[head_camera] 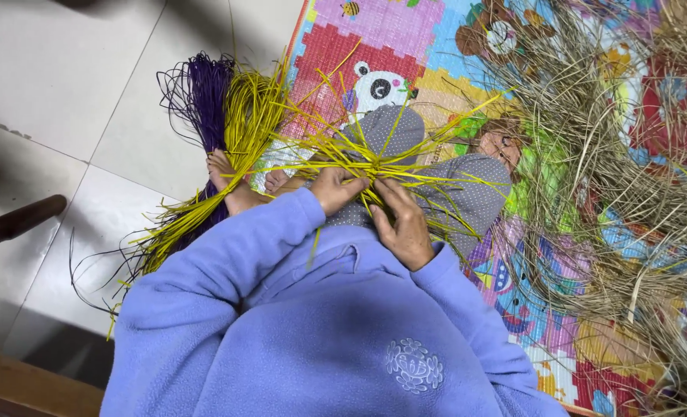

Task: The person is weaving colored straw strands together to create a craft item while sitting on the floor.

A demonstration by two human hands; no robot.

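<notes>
A bunch of thin yellow straw strands [359, 158] is held over the knees, where many strands are crossed and gathered at one point and then spread out in all directions like rays. The strands are glossy, flat and narrow, and some are bent at the crossing. The left hand [335, 189] is closed on the gathered strands from the left side, with its fingers curled tightly around them. The right hand [401, 224] is placed just beside it, and its fingers are pressed narrowly on the same crossing point from below. The legs are covered with grey dotted trousers [467, 193], and bare feet [231, 181] are seen at the left, resting on the loose yellow strands [247, 123]. Next to these, a bundle of purple strands [204, 96] is laid on the white tiled floor [73, 85]. A colourful play mat [382, 38] with cartoon animals is spread under the legs; its left edge is seen running beside the tiles. At the right, the mat is covered by a large heap of dry brownish straw [621, 170], so free room is found mostly on the tiles at the left. A dark wooden leg [15, 224] is seen at the left edge.
</notes>
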